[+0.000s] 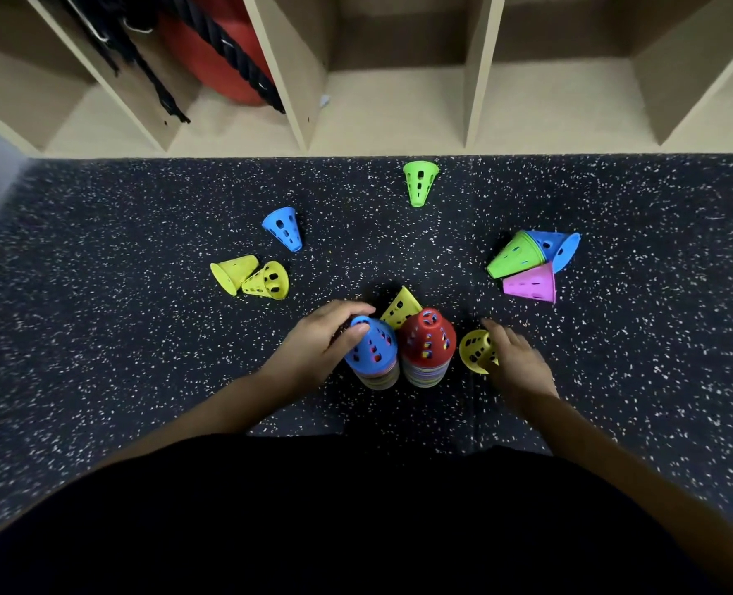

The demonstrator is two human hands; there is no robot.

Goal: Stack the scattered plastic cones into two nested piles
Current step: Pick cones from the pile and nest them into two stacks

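left hand (326, 341) curling round blue-topped pile (376, 352) | right hand (517, 365) touching yellow cone (475, 350), grip I cannot tell | I'm judging it light, stiff, rim-pinchable

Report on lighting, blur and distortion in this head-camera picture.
Head view: dim, even light, no glare; the wide lens bows the shelf unit and smears the floor at the left edge; mid-frame is sharp, such as the blue cone under the left hand; the right hand is slightly motion-blurred; the dark clothing at the bottom shows no detail.
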